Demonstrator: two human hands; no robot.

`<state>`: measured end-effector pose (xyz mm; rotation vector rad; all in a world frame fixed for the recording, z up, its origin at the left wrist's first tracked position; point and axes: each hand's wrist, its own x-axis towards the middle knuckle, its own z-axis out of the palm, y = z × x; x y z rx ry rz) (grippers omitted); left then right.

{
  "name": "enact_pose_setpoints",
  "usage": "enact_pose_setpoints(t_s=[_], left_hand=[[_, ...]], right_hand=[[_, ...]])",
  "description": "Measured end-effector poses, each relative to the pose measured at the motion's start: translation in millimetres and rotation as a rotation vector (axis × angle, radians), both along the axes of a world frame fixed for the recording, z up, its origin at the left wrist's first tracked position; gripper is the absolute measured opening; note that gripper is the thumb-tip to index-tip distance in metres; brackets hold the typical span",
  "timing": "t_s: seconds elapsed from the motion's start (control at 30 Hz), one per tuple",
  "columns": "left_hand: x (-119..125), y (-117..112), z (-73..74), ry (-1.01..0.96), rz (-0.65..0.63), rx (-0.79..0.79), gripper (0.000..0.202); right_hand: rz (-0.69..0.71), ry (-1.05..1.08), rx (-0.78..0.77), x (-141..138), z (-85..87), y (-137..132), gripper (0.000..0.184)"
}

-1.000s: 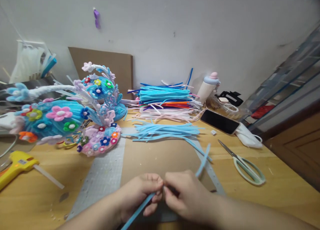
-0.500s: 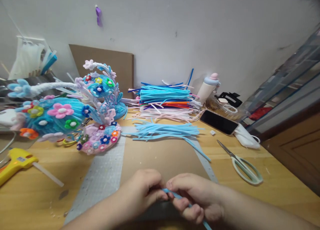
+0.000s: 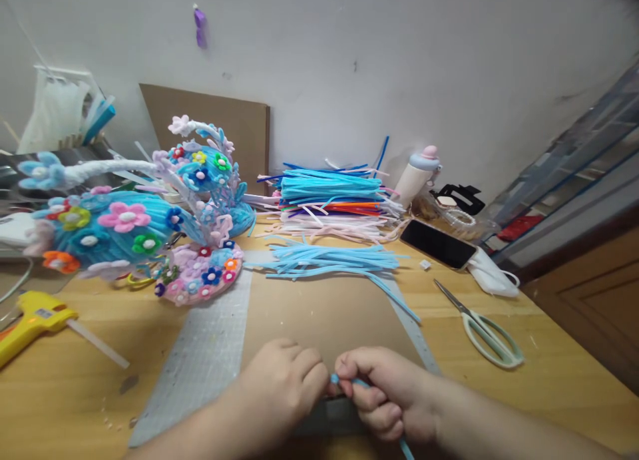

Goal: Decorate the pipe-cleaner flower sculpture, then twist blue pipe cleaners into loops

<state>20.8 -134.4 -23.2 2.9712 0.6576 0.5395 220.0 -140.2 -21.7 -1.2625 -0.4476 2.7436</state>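
A light blue pipe cleaner (image 3: 407,449) runs through the curled fingers of my right hand (image 3: 384,393), its lower end hanging out below the palm. Its other end shows as a small bent tip at my right thumb and forefinger. Close against that tip is my left hand (image 3: 287,387), its back turned to me and its fingers curled inward at the pipe cleaner's end; those fingertips are mostly hidden. Both hands are over the near edge of a brown cardboard sheet (image 3: 319,313). Beyond it lies a loose bunch of light blue pipe cleaners (image 3: 329,259).
A grey cutting mat (image 3: 200,353) lies under the cardboard. Scissors (image 3: 486,330), a phone (image 3: 439,242) and a bottle (image 3: 417,174) are on the right. On the left are a yellow glue gun (image 3: 37,320) and a flowered pipe-cleaner ornament (image 3: 124,224). Stacked pipe cleaners (image 3: 329,194) stand behind.
My left hand has rolled over, so its back now faces up and hides its fingers. The pipe cleaner's end between the hands now looks bent. My right hand keeps its hold.
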Motion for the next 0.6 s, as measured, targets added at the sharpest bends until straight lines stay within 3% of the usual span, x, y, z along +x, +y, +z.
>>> enact_pose_setpoints(t_s=[0.2, 0.3, 0.37, 0.43, 0.5, 0.6], left_hand=[[-1, -3, 0.9, -0.018, -0.020, -0.003, 0.013], [-1, -3, 2.1, -0.035, -0.025, -0.051, 0.014], [2, -3, 3.6, -0.059, 0.008, -0.183, 0.017], [5, -3, 4.7, -0.107, 0.073, -0.428, 0.023], [10, -3, 4.4, -0.201, 0.145, -0.815, 0.031], [15, -2, 1.4, -0.365, 0.174, -1.509, 0.039]], right_hand=[[0.071, 0.109, -0.012, -1, 7.2, 1, 0.018], [-0.029, 0.063, 0.167, -3, 12.1, -4, 0.011], [-0.123, 0.002, 0.326, -5, 13.1, -9, 0.003], [-0.160, -0.077, 0.495, -7, 12.8, -14, 0.009], [-0.122, -0.193, 0.744, -6, 12.6, -18, 0.015], [0.071, -0.416, 1.413, 0, 13.9, -23, 0.020]])
